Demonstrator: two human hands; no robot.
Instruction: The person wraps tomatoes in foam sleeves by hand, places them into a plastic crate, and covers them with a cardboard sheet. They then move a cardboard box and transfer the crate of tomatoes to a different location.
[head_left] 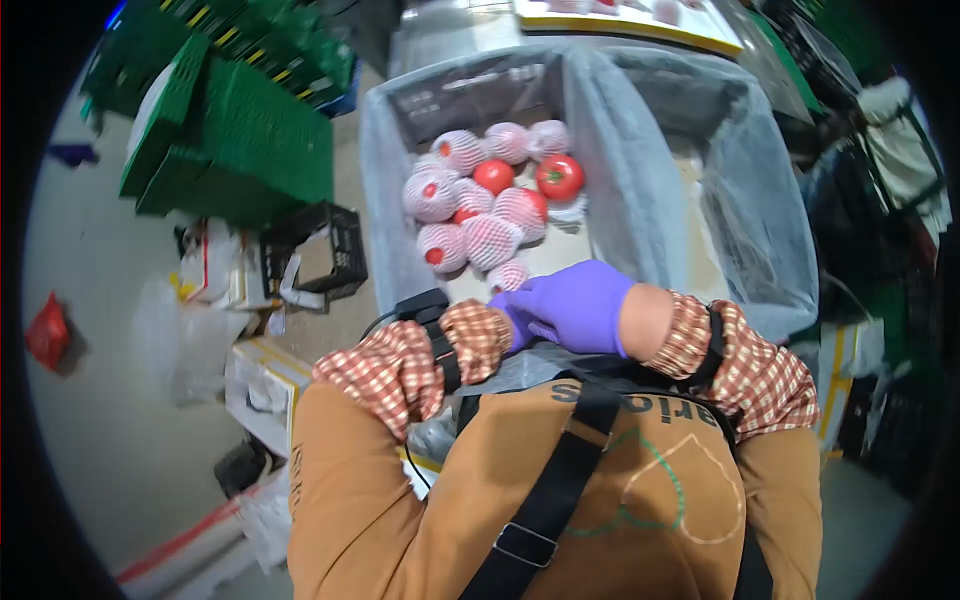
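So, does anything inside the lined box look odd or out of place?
Slightly, yes. In the lined box, at least two red fruits near the back lie bare, while the others around them wear white foam nets. Nothing there looks spilled or damaged.

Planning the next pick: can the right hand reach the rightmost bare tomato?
Probably yes: the bin is open-topped and the tomato lies uncovered on the pile, ahead of the right hand.

Both forearms bend inward just above the apron — checked sleeves, a black strap at each wrist. The purple-gloved right hand lies curled over the left hand, which is mostly hidden beneath it.
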